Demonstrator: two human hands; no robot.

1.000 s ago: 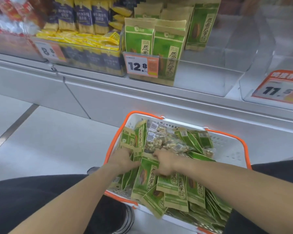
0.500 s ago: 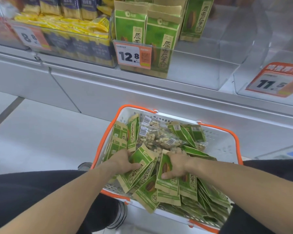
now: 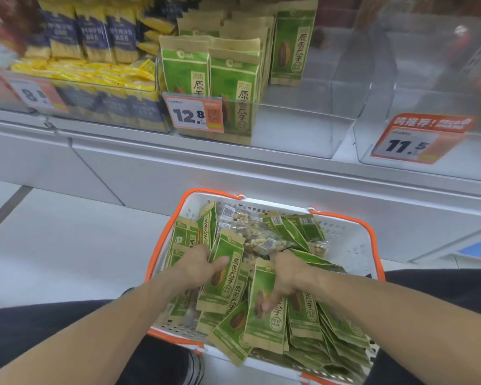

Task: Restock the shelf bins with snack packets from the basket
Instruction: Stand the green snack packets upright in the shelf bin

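A white basket with an orange rim (image 3: 353, 240) sits on the floor in front of me, full of green snack packets and a few clear nut packets (image 3: 261, 241). My left hand (image 3: 199, 263) grips a green packet (image 3: 222, 276) at its left edge, thumb across the front. My right hand (image 3: 288, 276) grips another green packet (image 3: 267, 309) near its top, thumb pressed on its face. Above, a clear shelf bin (image 3: 295, 129) with a 12.8 price tag (image 3: 193, 115) holds the same green packets (image 3: 233, 87) upright at its left side.
To the left, a bin of yellow and blue packets (image 3: 95, 65) carries an 8.8 tag. On the right stands a clear bin (image 3: 428, 87) with an 11.5 tag (image 3: 417, 143). A white shelf base (image 3: 233, 173) runs behind the basket. My dark-trousered knees flank it.
Both hands have closed round a green packet each and raised them slightly out of the pile. The view has tilted up, showing more of the shelf.
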